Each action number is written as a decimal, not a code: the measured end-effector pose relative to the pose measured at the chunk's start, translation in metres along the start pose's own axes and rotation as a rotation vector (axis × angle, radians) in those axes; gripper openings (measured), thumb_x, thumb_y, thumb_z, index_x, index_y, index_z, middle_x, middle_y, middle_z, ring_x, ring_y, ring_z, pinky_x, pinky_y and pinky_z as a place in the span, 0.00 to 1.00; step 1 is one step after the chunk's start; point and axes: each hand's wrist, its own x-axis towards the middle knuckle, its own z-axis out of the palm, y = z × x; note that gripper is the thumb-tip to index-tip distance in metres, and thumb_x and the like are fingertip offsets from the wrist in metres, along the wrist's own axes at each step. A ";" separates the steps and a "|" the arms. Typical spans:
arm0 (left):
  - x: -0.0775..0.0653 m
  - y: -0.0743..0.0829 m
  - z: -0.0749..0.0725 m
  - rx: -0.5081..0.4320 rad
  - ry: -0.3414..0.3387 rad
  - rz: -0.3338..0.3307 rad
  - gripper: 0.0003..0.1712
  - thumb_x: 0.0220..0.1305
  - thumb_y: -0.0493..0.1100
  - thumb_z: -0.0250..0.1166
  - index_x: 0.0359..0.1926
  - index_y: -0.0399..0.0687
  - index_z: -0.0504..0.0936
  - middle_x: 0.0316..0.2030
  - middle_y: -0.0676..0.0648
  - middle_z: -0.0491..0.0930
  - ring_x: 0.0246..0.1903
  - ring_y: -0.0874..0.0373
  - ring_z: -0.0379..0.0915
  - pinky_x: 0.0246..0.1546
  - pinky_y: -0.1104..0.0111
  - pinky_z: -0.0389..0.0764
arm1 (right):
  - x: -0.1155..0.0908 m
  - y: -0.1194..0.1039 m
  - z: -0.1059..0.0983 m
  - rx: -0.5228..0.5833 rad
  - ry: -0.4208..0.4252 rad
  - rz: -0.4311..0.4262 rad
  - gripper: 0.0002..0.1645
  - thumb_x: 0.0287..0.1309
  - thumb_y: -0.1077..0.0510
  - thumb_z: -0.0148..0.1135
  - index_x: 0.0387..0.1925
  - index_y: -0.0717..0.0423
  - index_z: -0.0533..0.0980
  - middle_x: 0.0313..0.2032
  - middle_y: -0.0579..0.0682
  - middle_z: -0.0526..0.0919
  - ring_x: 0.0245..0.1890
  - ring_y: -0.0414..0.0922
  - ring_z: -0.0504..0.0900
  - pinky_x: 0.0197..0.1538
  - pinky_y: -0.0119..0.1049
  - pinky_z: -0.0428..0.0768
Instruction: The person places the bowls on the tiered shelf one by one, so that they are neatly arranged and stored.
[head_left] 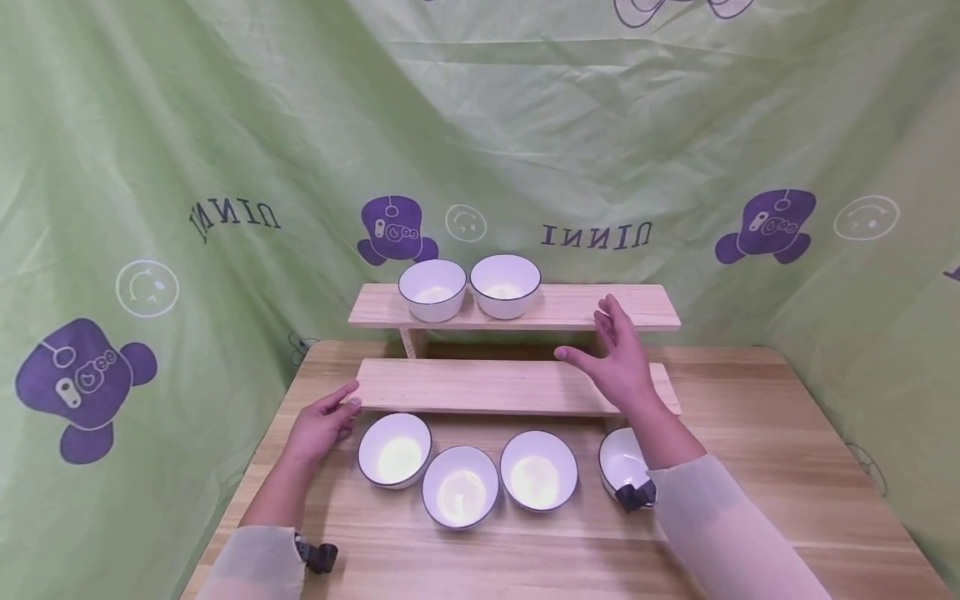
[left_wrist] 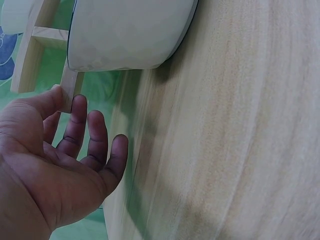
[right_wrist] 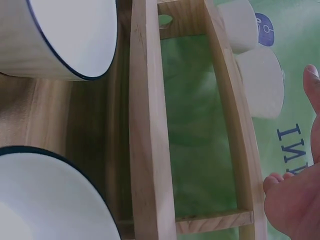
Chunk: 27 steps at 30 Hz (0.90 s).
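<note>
A two-tier wooden shelf [head_left: 480, 387] stands on the table. On its upper board [head_left: 585, 306] are two white bowls with dark rims, a left one [head_left: 432, 290] and a right one [head_left: 506, 287]. My left hand [head_left: 321, 427] pinches the left end of the lower board between thumb and fingers, and the left wrist view shows this board end [left_wrist: 70, 92] close up. Fingers spread, my right hand [head_left: 618, 358] hovers over the shelf's right part, holding nothing. Below it, a white bowl [head_left: 621, 458] is partly hidden by the right wrist.
Three more white bowls stand in front of the shelf: one at left [head_left: 394, 450], one nearer the front [head_left: 460, 487] and one in the middle [head_left: 538, 471]. The wood-grain table [head_left: 750, 467] extends to the right. A green printed curtain [head_left: 480, 125] hangs behind.
</note>
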 end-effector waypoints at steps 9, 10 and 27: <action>0.000 0.000 0.000 0.000 -0.004 -0.015 0.34 0.71 0.52 0.69 0.74 0.54 0.73 0.44 0.49 0.87 0.41 0.54 0.82 0.46 0.64 0.86 | -0.012 0.006 -0.007 0.036 0.019 0.017 0.77 0.47 0.47 0.85 0.84 0.49 0.40 0.80 0.51 0.55 0.79 0.49 0.56 0.78 0.46 0.58; 0.001 0.000 0.000 0.000 -0.005 -0.016 0.34 0.71 0.53 0.69 0.74 0.54 0.72 0.44 0.49 0.87 0.41 0.54 0.82 0.46 0.64 0.86 | -0.014 0.006 -0.009 0.026 0.019 0.023 0.77 0.48 0.46 0.85 0.84 0.48 0.40 0.80 0.51 0.55 0.79 0.49 0.55 0.78 0.46 0.58; 0.002 -0.003 -0.001 -0.008 -0.009 -0.016 0.35 0.71 0.54 0.69 0.75 0.54 0.72 0.46 0.46 0.87 0.42 0.54 0.82 0.46 0.64 0.86 | -0.049 0.027 -0.031 -0.003 0.055 0.047 0.72 0.53 0.53 0.82 0.84 0.50 0.41 0.79 0.57 0.56 0.79 0.53 0.56 0.78 0.41 0.58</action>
